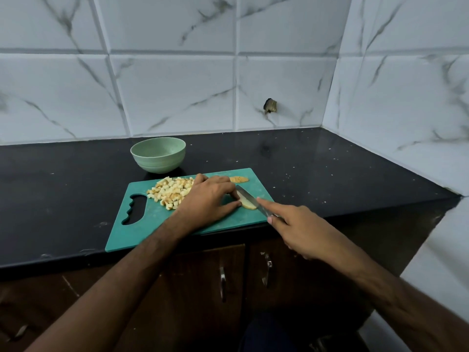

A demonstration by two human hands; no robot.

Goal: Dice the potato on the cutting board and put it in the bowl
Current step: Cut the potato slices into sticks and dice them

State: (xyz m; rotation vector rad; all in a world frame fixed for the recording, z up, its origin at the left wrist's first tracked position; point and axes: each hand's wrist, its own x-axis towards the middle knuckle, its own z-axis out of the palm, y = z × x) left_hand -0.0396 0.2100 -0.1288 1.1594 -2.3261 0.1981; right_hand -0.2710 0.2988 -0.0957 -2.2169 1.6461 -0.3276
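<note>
A teal cutting board [152, 224] lies on the black counter. A heap of diced potato [171, 192] sits on its far left part. My left hand [206, 200] holds a pale potato slice [248, 204] down with thumb and fingertips. My right hand [299, 228] grips a knife [250, 198], index finger stretched along the blade's back, with the blade in the slice. A brown potato end piece [239, 179] rests at the board's far edge. The light green bowl [157, 154] stands behind the board, its inside showing no potato.
The black counter [330, 174] runs to a white marble-tiled wall [177, 85] behind and another on the right. The board's near corner overhangs the counter's front edge. Brown cabinet doors with metal handles [222, 283] are below.
</note>
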